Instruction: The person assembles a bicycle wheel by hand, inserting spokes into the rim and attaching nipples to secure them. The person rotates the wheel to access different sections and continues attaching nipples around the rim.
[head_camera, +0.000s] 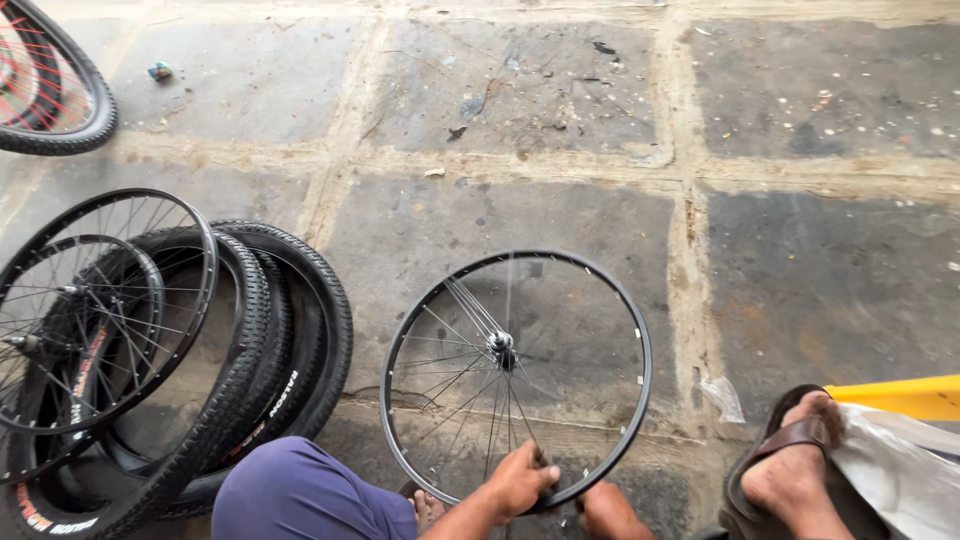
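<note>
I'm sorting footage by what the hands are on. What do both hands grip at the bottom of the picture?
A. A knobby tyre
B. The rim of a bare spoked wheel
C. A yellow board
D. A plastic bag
B: the left hand and right hand hold the near edge of the bare wheel, standing tyreless on the stone floor.

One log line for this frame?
left hand: gripping bare rim | right hand: on rim bottom | rim upright on stone floor | tyres left
</note>
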